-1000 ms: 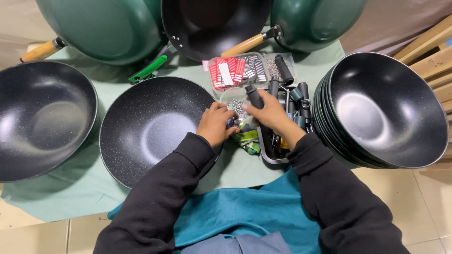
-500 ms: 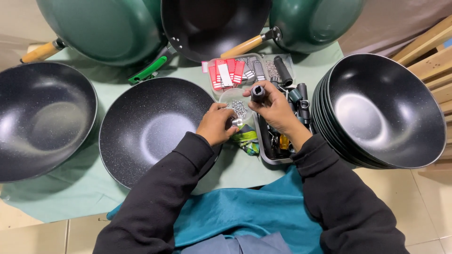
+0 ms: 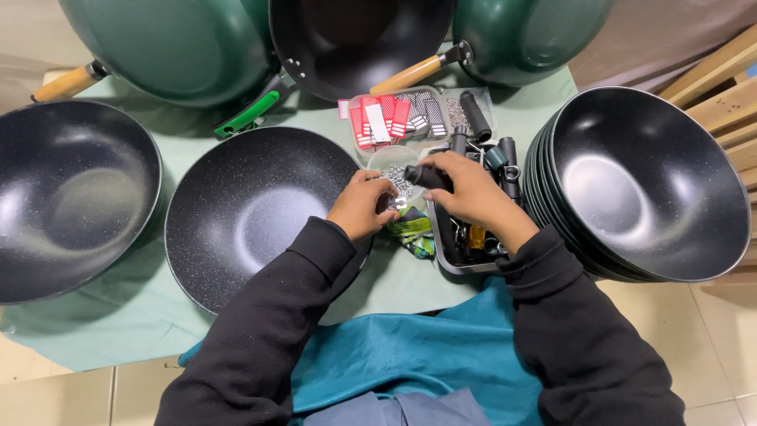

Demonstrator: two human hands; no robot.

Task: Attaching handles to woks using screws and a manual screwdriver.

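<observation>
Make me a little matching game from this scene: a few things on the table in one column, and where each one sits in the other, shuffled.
Things:
1. stack of black pans
2. black handle
3. green-handled tool
4. small clear dish of screws

Places:
A. between the two hands, on the green cloth
B. at the far right of the table
C. held in the right hand
D. behind the middle pan, below the green woks

Pairs: 1-B, 2-C, 3-D, 4-A

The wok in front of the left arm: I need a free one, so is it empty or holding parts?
Empty. The wok shows only bare speckled black coating, with nothing lying inside.
</observation>
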